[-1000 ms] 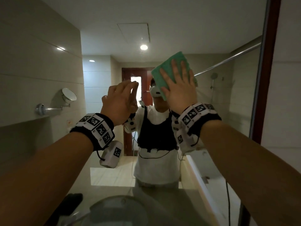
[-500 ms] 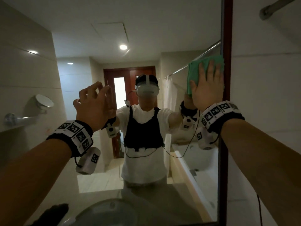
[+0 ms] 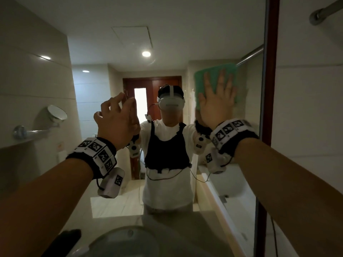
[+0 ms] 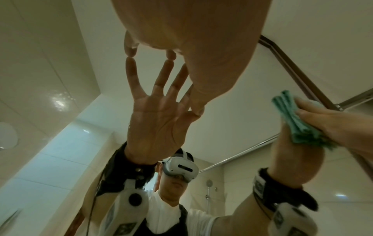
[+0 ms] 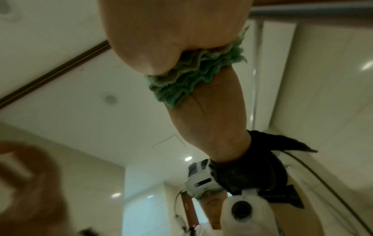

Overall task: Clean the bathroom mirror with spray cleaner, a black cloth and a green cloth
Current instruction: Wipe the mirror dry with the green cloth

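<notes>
Taking the mirror (image 3: 185, 43) as the landmark and reading from its left side: the glass reflects a tiled wall carrying a round shaving mirror (image 3: 56, 112) on a chrome arm. Low at the mirror's bottom left, a black shape (image 3: 68, 238) lies beside the rim of a basin (image 3: 126, 236); whether it is the black cloth cannot be told. Left of the mirror's centre, the left hand (image 3: 117, 119) is raised with nothing in it, fingers spread and only loosely bent; the left wrist view shows its fingertips (image 4: 130, 51) meeting their own reflection, so they touch the glass. Behind it the mirror's middle shows the reflected person and a red-brown door (image 3: 152, 84). Toward the mirror's upper right, the right hand (image 3: 216, 106) lies flat with straight fingers, pressing the folded green cloth (image 3: 213, 78) against the glass; the cloth's layered edge (image 5: 181, 79) is sandwiched between palm and mirror in the right wrist view. Just right of the cloth a narrow strip of glass remains before the mirror's right edge, which meets a dark red-brown frame (image 3: 272, 71). Beyond the frame is a pale tiled wall (image 3: 311, 108), with a chrome rail (image 3: 323, 13) at its top.
</notes>
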`<state>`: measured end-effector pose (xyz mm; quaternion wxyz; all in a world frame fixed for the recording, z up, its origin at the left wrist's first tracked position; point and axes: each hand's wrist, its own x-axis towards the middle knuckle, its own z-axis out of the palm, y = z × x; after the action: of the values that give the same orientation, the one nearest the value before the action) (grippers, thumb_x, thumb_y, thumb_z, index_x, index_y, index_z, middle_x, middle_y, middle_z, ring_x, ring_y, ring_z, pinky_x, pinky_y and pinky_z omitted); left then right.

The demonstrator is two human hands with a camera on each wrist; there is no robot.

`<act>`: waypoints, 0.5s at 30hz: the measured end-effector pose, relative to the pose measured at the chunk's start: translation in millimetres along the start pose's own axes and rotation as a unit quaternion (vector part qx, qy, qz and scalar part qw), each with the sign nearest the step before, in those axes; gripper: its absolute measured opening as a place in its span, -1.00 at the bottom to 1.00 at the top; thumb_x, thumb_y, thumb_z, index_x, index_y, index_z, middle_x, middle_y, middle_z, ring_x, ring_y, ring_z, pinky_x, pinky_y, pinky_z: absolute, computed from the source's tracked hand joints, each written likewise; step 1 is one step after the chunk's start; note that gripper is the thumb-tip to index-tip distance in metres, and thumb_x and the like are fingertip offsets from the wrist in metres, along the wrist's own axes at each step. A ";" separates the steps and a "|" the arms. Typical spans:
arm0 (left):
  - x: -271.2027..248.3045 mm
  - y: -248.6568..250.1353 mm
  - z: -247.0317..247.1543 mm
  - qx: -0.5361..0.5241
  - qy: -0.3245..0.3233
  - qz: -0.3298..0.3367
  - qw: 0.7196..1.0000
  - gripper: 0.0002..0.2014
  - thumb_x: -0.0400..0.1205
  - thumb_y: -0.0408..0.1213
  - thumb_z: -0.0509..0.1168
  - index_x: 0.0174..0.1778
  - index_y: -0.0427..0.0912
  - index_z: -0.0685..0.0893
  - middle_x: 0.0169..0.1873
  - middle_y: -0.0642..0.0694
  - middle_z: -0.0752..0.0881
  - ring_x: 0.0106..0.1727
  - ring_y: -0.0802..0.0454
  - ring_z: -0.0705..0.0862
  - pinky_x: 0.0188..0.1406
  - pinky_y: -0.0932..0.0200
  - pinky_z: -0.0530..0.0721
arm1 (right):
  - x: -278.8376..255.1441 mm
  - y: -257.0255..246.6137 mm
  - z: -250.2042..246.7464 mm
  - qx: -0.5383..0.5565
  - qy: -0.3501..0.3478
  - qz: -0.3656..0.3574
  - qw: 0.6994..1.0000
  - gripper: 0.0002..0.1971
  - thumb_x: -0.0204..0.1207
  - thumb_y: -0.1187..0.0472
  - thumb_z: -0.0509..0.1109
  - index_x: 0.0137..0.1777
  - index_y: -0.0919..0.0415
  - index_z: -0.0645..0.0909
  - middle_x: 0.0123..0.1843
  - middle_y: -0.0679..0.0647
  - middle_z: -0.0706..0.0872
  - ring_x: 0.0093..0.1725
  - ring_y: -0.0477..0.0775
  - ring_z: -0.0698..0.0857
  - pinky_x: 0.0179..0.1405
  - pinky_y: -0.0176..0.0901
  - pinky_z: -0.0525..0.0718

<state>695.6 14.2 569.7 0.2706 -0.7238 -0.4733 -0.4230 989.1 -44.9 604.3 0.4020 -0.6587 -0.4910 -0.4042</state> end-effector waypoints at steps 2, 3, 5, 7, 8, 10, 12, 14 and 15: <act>-0.2 -0.4 0.2 -0.003 -0.002 0.002 1.000 -0.15 0.39 -0.07 0.58 0.60 0.06 0.36 0.64 -0.15 0.27 0.55 -0.38 0.28 0.29 -0.56 0.42 | -6.9 -34.4 5.5 -0.001 -0.012 -0.074 0.997 -0.40 0.74 -0.15 -0.08 0.75 -0.10 -0.07 0.77 0.23 -0.15 0.72 0.40 -0.20 0.67 0.38 -0.20; -0.2 -0.9 0.0 -0.004 -0.003 0.003 1.000 -0.15 0.40 -0.07 0.57 0.60 0.06 0.35 0.64 -0.14 0.27 0.55 -0.37 0.28 0.30 -0.56 0.42 | -14.2 -52.4 10.6 -0.005 -0.018 -0.120 0.993 -0.40 0.74 -0.15 -0.05 0.75 -0.11 -0.05 0.77 0.23 -0.14 0.72 0.40 -0.20 0.67 0.39 -0.21; -1.0 -1.5 -1.2 -0.006 -0.004 0.003 1.000 -0.17 0.42 -0.07 0.55 0.60 0.07 0.34 0.65 -0.13 0.25 0.56 -0.36 0.27 0.30 -0.55 0.41 | -34.5 -85.5 23.3 -0.020 -0.034 -0.202 0.979 -0.39 0.74 -0.15 0.01 0.74 -0.12 -0.06 0.77 0.22 -0.15 0.72 0.38 -0.22 0.66 0.39 -0.25; -1.3 -2.0 -2.5 -0.011 -0.005 0.005 1.000 -0.20 0.45 -0.04 0.53 0.61 0.09 0.34 0.66 -0.13 0.24 0.57 -0.36 0.27 0.29 -0.55 0.41 | -53.2 -107.1 34.6 -0.034 -0.055 -0.228 0.971 -0.38 0.74 -0.19 -0.03 0.75 -0.13 -0.11 0.77 0.19 -0.21 0.72 0.33 -0.27 0.66 0.36 -0.27; -1.5 -2.5 -3.1 -0.012 -0.007 0.007 1.000 -0.20 0.46 -0.02 0.53 0.61 0.10 0.34 0.66 -0.12 0.24 0.57 -0.36 0.26 0.28 -0.56 0.41 | -59.3 -112.7 37.7 -0.035 -0.058 -0.225 0.972 -0.37 0.74 -0.20 -0.04 0.75 -0.13 -0.12 0.77 0.18 -0.23 0.72 0.32 -0.28 0.67 0.35 -0.25; -2.3 -3.9 -3.7 -0.003 -0.012 0.010 1.000 -0.18 0.46 0.03 0.53 0.62 0.11 0.32 0.67 -0.11 0.22 0.58 -0.34 0.25 0.27 -0.55 0.42 | -63.5 -114.8 38.8 -0.028 -0.055 -0.221 0.973 -0.37 0.73 -0.20 -0.04 0.75 -0.12 -0.10 0.78 0.18 -0.21 0.73 0.31 -0.26 0.68 0.34 -0.20; -3.5 -4.0 -3.4 0.009 -0.013 0.011 1.000 -0.16 0.46 0.04 0.52 0.64 0.11 0.29 0.67 -0.10 0.19 0.59 -0.33 0.24 0.28 -0.54 0.43 | -64.3 -108.2 37.1 -0.016 -0.048 -0.227 0.973 -0.37 0.72 -0.20 -0.03 0.75 -0.11 -0.06 0.78 0.18 -0.16 0.74 0.30 -0.21 0.69 0.32 -0.15; -4.5 -3.5 -1.7 0.018 -0.013 0.011 1.000 -0.15 0.48 0.00 0.52 0.66 0.09 0.26 0.68 -0.11 0.17 0.60 -0.33 0.22 0.27 -0.54 0.45 | -69.0 -96.0 35.8 -0.006 -0.045 -0.213 0.976 -0.37 0.72 -0.20 -0.02 0.75 -0.11 -0.03 0.78 0.16 -0.13 0.74 0.28 -0.18 0.69 0.31 -0.14; -4.4 -5.0 -0.8 0.021 -0.013 0.012 1.000 -0.15 0.49 -0.01 0.51 0.67 0.08 0.25 0.68 -0.11 0.16 0.61 -0.33 0.21 0.27 -0.55 0.46 | -72.2 -89.1 36.5 -0.002 -0.046 -0.199 0.979 -0.36 0.72 -0.20 -0.02 0.75 -0.11 -0.04 0.78 0.15 -0.15 0.74 0.27 -0.20 0.69 0.30 -0.16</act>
<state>689.9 13.5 566.2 0.2846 -0.7287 -0.4773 -0.4002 893.8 -17.0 536.4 0.2894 -0.5663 -0.6293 -0.4467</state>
